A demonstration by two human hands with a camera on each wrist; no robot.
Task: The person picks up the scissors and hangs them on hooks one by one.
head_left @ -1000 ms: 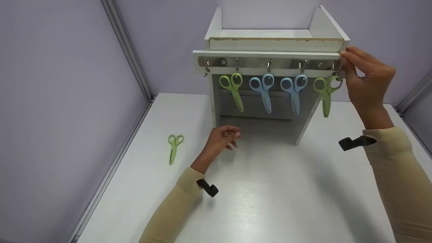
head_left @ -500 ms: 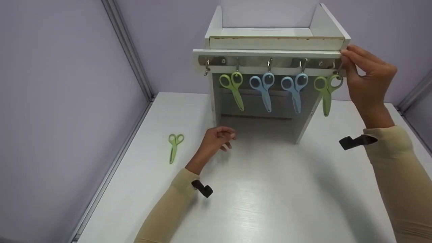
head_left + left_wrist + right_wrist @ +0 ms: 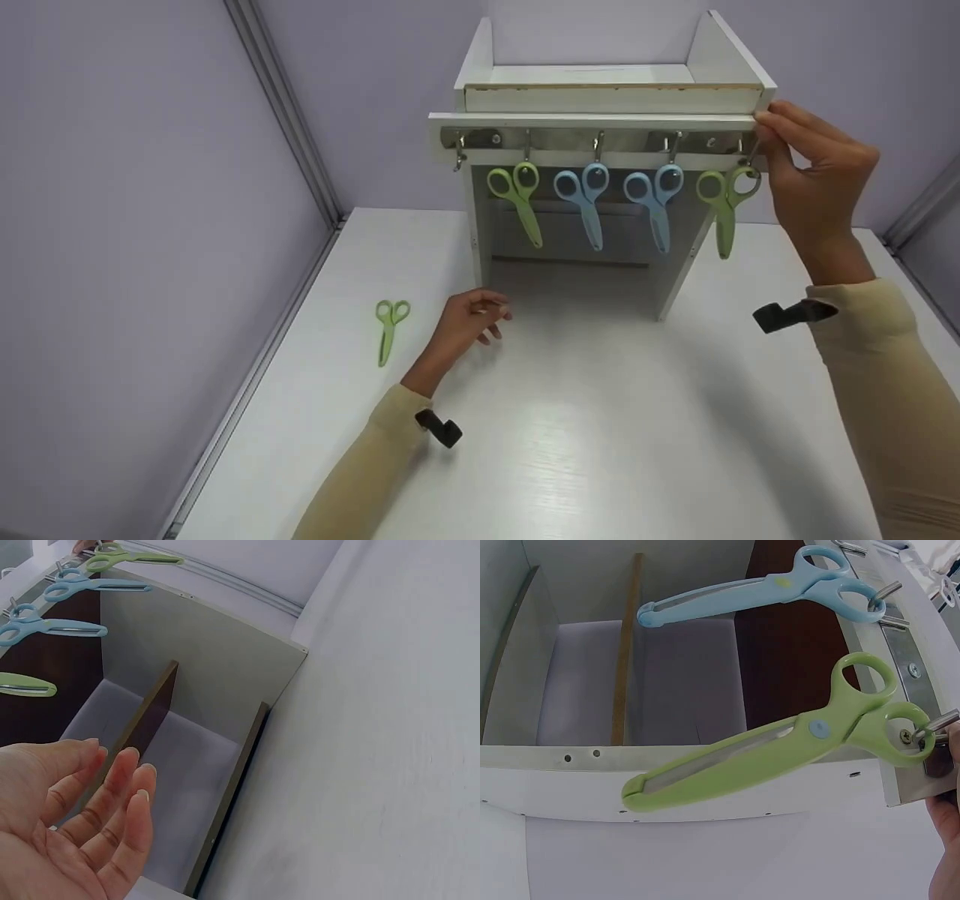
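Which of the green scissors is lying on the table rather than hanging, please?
The green scissors left of the left hand; the other two green pairs hang from hooks.

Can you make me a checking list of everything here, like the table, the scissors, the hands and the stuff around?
Surface: white table, with a white shelf unit standing on it.
Job's things: four scissors hang on the hook rail: green, blue, blue, green. One more green pair lies flat on the table. The leftmost hook is bare.
Clutter: nothing seen.
Hands: right hand is at the rail's right end, fingertips by the hook holding the green scissors. Left hand is open and holds nothing.
Cables: nothing seen.
Surroundings: pale purple walls with metal strips.
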